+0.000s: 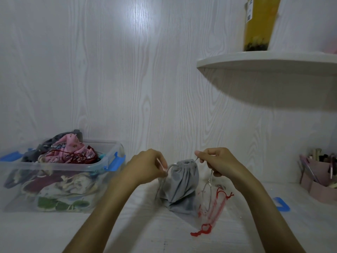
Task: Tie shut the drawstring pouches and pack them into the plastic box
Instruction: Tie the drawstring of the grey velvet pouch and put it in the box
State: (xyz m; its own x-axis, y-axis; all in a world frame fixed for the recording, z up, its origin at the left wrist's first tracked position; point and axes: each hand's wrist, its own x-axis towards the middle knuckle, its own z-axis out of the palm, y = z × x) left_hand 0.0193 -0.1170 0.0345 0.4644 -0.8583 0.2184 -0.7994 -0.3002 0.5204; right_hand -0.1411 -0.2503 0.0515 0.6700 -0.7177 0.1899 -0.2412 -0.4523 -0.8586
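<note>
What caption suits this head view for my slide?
Both hands, left hand and right hand, pull the grey pouch drawstrings beside the plastic box.

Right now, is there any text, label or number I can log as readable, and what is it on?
Nothing reads cleanly.
Drink cup on the shelf: label with a code square and one character at the top, too blurred to quote.
Pink pouches in the plastic box: small printed marks, illegible.

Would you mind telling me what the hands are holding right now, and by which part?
Both hold the grey pouch by its drawstring: the left hand pinches the left cord, the right hand the right cord.
</note>
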